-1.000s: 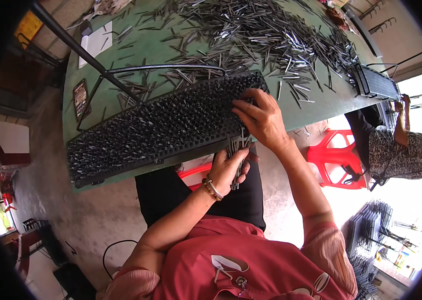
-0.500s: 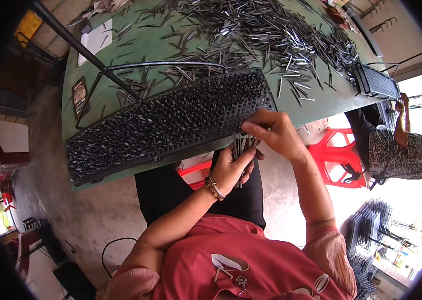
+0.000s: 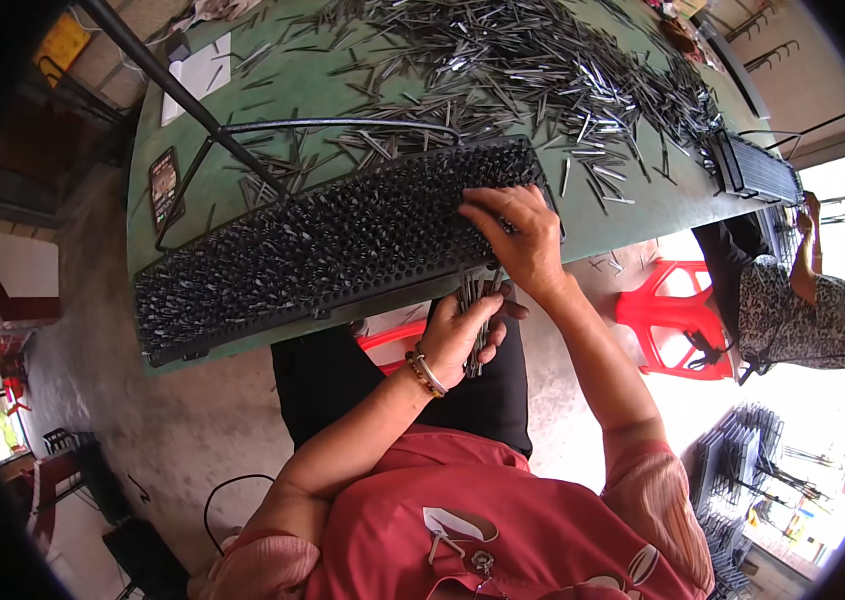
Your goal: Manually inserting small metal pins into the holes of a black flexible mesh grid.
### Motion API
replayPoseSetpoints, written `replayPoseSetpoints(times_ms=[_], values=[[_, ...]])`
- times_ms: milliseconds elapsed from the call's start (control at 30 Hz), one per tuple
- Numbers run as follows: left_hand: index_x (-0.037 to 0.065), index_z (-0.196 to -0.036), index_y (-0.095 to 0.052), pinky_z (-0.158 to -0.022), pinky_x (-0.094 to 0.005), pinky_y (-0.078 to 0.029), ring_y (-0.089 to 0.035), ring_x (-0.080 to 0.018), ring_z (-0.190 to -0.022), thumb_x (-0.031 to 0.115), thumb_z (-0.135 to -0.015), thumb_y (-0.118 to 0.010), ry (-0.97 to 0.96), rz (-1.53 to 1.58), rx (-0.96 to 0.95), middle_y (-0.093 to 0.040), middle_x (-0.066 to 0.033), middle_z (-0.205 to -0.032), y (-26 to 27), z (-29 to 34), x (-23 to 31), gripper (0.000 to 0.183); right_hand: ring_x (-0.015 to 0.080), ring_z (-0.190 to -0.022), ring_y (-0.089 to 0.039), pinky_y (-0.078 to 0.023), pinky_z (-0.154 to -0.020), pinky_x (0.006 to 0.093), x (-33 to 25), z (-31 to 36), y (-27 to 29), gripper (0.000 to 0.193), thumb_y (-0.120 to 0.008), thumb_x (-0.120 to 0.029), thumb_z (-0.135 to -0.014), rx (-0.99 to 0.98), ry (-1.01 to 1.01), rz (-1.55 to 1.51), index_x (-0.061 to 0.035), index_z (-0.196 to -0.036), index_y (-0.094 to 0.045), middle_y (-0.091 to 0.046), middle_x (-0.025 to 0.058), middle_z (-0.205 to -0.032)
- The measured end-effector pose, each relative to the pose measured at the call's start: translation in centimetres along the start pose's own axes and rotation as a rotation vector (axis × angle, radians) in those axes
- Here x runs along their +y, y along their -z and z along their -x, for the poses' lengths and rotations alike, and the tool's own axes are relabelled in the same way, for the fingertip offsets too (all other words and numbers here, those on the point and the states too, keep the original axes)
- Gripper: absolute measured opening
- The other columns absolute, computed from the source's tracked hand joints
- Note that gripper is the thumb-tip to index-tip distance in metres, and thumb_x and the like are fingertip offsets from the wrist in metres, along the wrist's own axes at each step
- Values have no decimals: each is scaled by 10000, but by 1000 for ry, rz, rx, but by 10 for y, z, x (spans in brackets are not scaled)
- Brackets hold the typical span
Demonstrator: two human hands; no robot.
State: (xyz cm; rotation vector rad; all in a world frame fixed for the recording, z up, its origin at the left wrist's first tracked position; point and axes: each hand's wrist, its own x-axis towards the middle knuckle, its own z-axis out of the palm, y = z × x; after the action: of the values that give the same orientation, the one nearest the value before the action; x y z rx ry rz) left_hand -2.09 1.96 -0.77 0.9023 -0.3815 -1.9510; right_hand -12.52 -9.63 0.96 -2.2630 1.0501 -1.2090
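A long black rack (image 3: 303,255), its top a grid of small holes, lies along the near edge of the green table. Thin dark metal strips stand upright in most of its holes. In front of the rack's right part, my left hand (image 3: 451,342) is closed round a bundle of metal strips (image 3: 473,292), their ends poking out above and below the fist. Over the right end of the rack is my right hand (image 3: 526,240), thumb and fingers bent together at the holes. Whatever sits between its fingertips is too small to make out.
A big heap of loose metal strips (image 3: 543,75) spreads across the table's far side. A dark bar frame (image 3: 173,90) rises over the rack's left, beside a phone (image 3: 164,185). Another person (image 3: 808,300) works at a second rack (image 3: 758,168) by a red chair (image 3: 673,310).
My right hand has moved from just above the bundle, up and left onto the rack's holes. My left hand has dropped slightly, still gripping the strips.
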Motion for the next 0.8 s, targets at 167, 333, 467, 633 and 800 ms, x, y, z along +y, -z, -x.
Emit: replayPoseSetpoints(times_ms=[167, 333, 467, 633, 800], values=[[60, -1085, -549, -392, -174, -349, -462, -38, -529, 200, -936, -506, -4, -13, 5, -648, -106, -901, -1, -1, 1, 209, 196, -749, -584, -408, -686, 323, -5, -4, 5, 229, -745, -101, -696, -18, 238, 139, -90, -918, -690, -643, 35, -835], [61, -1086, -551, -390, -172, -345, -456, -38, -525, 206, -937, -510, 3, -26, 11, -649, -110, -902, -3, -1, 1, 212, 204, -750, -581, -410, -701, 324, -2, 0, 5, 227, -747, -111, -694, -111, 264, 140, -91, -912, -691, -630, 36, -821], [59, -1085, -552, -388, -175, -345, -457, -41, -525, 213, -942, -500, -17, -19, 8, -647, -109, -903, -1, -2, 0, 216, 205, -741, -588, -433, -695, 325, -12, -5, 14, 219, -749, -131, -712, -56, 216, 137, -65, -914, -694, -630, 56, -807], [55, -1077, -544, -381, -179, -344, -462, -45, -522, 209, -946, -488, -54, 10, 7, -645, -109, -916, -2, -1, 3, 209, 194, -723, -597, -459, -646, 313, -28, 1, 48, 191, -717, -150, -783, -254, -237, -90, -2, -899, -687, -628, 91, -796], [58, -1060, -529, -372, -180, -340, -462, -52, -520, 220, -941, -506, -119, -25, -15, -639, -124, -911, -6, -1, 3, 203, 162, -695, -612, -467, -626, 270, -18, 14, 57, 194, -687, -175, -824, -448, -444, -308, 9, -884, -685, -641, 96, -781]])
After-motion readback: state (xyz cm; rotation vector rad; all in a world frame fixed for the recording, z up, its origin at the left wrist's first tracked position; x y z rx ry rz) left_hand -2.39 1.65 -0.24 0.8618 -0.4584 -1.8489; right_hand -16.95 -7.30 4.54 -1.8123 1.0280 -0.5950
